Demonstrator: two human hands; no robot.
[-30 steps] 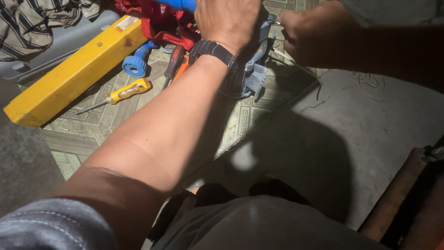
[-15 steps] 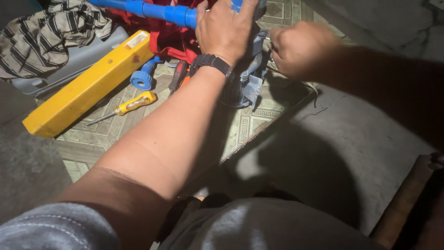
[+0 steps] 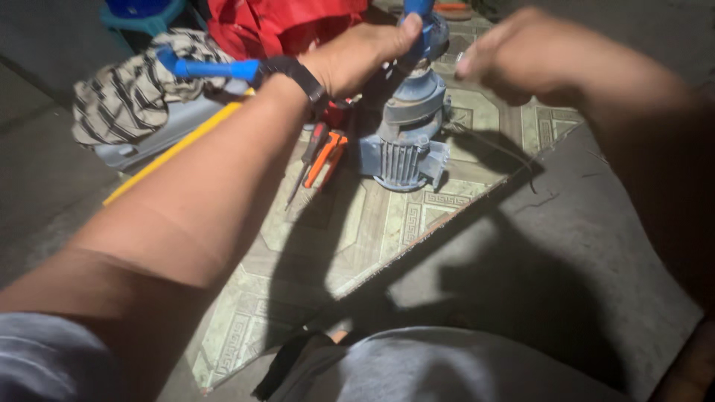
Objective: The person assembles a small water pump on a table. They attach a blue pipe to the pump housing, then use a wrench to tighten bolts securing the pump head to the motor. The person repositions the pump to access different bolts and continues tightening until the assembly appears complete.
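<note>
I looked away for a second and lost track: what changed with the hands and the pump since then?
The left hand now grips the blue fitting atop the upright grey-blue pump; earlier it lay over the pump. The right hand lifted clear, blurred. The orange-handled pliers stayed beside the pump.

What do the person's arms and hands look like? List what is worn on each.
The left hand is bare, with a black band like a watch strap round the wrist and a grey-blue short sleeve at the upper arm. The right hand is bare and blurred; nothing worn on it shows.
</note>
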